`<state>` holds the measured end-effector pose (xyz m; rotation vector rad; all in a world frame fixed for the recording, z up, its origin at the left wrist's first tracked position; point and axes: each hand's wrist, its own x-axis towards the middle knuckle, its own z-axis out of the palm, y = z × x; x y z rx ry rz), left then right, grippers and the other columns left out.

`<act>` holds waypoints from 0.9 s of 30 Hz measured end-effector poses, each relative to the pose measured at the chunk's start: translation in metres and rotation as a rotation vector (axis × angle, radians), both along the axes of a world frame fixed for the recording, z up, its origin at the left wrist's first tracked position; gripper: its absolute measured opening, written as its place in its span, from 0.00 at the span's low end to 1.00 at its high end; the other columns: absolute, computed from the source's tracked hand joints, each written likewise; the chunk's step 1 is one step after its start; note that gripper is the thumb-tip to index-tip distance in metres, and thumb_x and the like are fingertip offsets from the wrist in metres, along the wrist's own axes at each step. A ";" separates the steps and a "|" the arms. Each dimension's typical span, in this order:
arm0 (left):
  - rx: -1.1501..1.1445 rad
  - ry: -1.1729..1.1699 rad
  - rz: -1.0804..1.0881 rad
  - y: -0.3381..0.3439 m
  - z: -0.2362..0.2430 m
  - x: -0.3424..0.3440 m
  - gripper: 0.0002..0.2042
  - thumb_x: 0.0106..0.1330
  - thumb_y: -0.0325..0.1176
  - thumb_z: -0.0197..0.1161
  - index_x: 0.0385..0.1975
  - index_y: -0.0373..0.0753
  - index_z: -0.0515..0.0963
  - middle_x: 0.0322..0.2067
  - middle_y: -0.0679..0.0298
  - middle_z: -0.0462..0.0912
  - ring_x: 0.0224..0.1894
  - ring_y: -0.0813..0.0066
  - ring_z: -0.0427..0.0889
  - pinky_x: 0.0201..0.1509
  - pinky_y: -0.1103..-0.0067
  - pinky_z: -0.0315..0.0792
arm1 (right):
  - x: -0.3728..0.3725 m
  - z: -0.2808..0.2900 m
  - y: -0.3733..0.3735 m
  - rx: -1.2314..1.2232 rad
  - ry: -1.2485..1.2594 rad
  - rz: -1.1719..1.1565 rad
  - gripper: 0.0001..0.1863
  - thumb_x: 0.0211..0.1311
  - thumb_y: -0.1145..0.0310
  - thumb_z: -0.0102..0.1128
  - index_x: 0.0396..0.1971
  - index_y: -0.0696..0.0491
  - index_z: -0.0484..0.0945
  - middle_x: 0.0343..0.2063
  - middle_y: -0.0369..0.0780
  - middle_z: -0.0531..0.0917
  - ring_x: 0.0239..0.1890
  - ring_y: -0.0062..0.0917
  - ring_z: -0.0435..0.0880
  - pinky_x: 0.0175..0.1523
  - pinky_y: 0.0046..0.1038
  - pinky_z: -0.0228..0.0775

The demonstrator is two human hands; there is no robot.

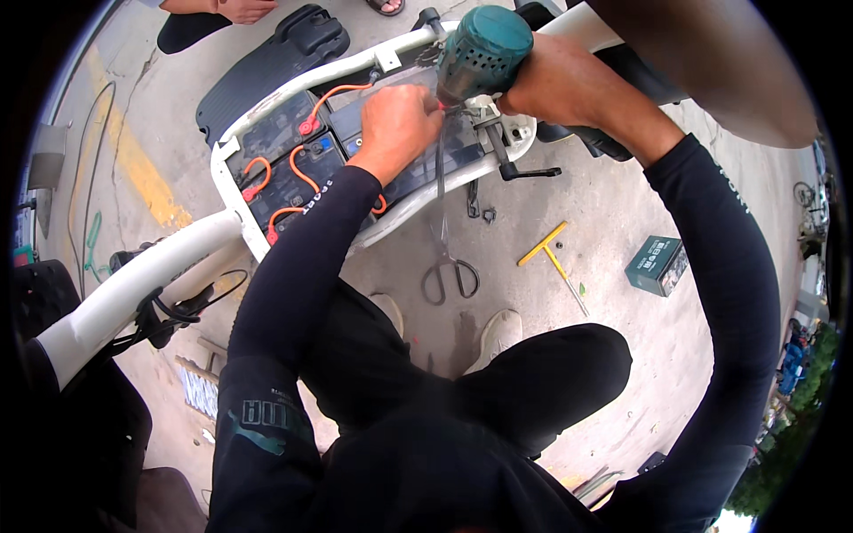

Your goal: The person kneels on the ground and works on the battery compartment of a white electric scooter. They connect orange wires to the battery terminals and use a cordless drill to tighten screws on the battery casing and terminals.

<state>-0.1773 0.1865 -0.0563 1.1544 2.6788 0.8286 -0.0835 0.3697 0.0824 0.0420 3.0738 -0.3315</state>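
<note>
My right hand [560,82] grips a teal pistol-shaped power tool [487,51] with vent holes in its rounded housing. Its nose points down over the near right end of a white vehicle frame [227,178]; the tip is hidden. Beside that nose, my left hand [398,124] is closed in a pinch. A small bit of red shows at its fingertips, too little to name. Under my left wrist lie dark batteries [265,140] set inside the frame, linked by orange cables [302,169] with red terminal caps [308,125]. A thin dark strip [440,164] hangs beside my left fingers.
Black-handled scissors [450,277], a yellow T-handle wrench [553,256] and a dark green box [657,265] rest on the concrete. A black plastic cover [258,75] lies behind the frame. Another person's hand [247,9] shows at the top left.
</note>
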 end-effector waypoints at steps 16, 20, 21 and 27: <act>-0.038 -0.003 -0.012 0.003 -0.002 -0.001 0.07 0.56 0.32 0.69 0.32 0.40 0.89 0.29 0.52 0.88 0.33 0.52 0.88 0.41 0.63 0.80 | -0.001 0.003 -0.002 -0.004 -0.141 -0.082 0.15 0.44 0.65 0.64 0.33 0.56 0.86 0.32 0.50 0.87 0.37 0.49 0.86 0.44 0.43 0.80; -0.053 -0.023 -0.001 0.003 0.002 -0.004 0.08 0.55 0.32 0.70 0.33 0.40 0.89 0.30 0.53 0.88 0.35 0.54 0.87 0.41 0.64 0.80 | 0.000 0.003 -0.002 -0.032 -0.136 -0.083 0.15 0.44 0.65 0.64 0.33 0.57 0.86 0.34 0.50 0.87 0.39 0.49 0.86 0.45 0.43 0.79; -0.089 -0.059 0.005 0.002 0.005 -0.002 0.07 0.55 0.33 0.71 0.33 0.41 0.89 0.34 0.54 0.88 0.38 0.55 0.87 0.42 0.65 0.80 | 0.000 0.004 -0.001 -0.039 -0.133 -0.071 0.15 0.44 0.65 0.64 0.33 0.57 0.86 0.34 0.50 0.87 0.39 0.49 0.86 0.45 0.43 0.79; 0.017 0.144 -0.060 -0.003 0.002 -0.002 0.06 0.53 0.34 0.74 0.30 0.44 0.89 0.58 0.55 0.80 0.59 0.56 0.77 0.58 0.65 0.73 | 0.006 0.007 -0.002 -0.036 -0.070 -0.048 0.13 0.45 0.68 0.63 0.31 0.56 0.85 0.32 0.51 0.86 0.38 0.50 0.85 0.43 0.44 0.79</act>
